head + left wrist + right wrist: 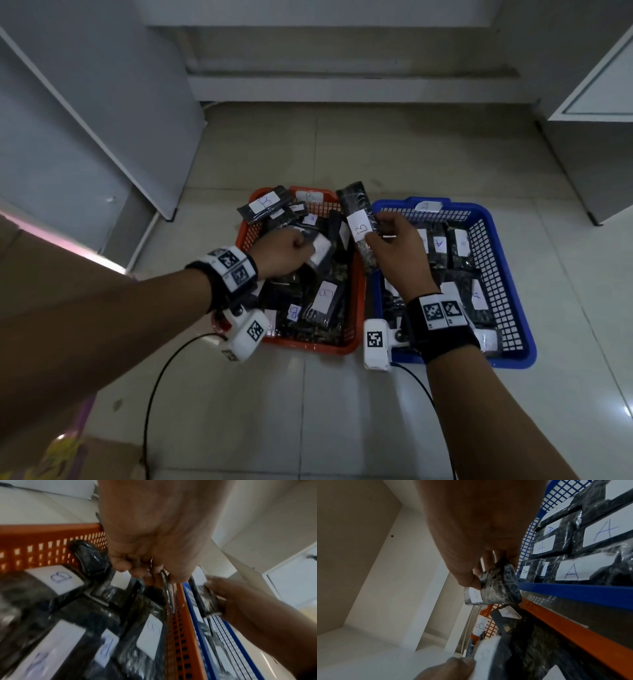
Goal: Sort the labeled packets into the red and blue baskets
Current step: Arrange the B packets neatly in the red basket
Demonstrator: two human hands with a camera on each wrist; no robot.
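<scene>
A red basket (308, 344) holding several dark packets labeled B sits left of a blue basket (496, 260) holding several packets labeled A (570, 573). My left hand (304, 247) hovers over the red basket and grips a dark packet with a white label (320, 255); the letter on it is hidden. My right hand (376, 230) pinches a dark packet labeled B (359, 226), held upright over the gap between the two baskets. In the right wrist view thumb and fingers clamp that B packet (498, 588) beside the blue basket's rim (573, 589).
Both baskets stand on a pale tiled floor (308, 411). A grey panel (85, 120) rises at the left and a white cabinet (596, 102) at the right. A black cable (161, 370) trails over the floor, and a cardboard box (102, 459) sits at the bottom left.
</scene>
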